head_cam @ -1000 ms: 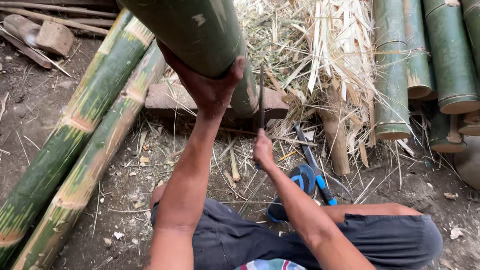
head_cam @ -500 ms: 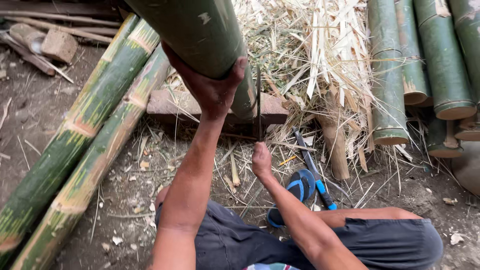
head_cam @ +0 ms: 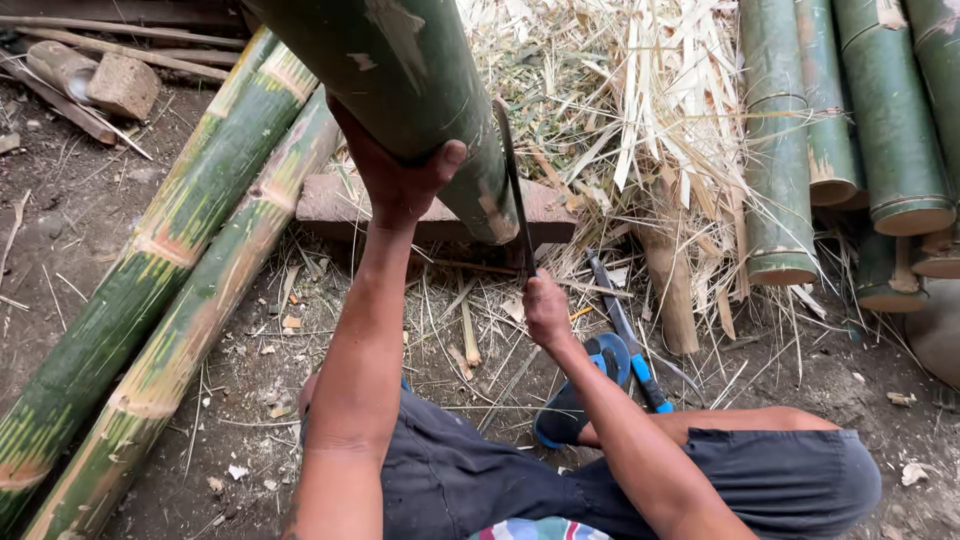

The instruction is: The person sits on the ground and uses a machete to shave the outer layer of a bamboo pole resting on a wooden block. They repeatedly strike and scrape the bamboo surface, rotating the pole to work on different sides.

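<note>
No packages, labels, signs or screens are visible in the head view
</note>
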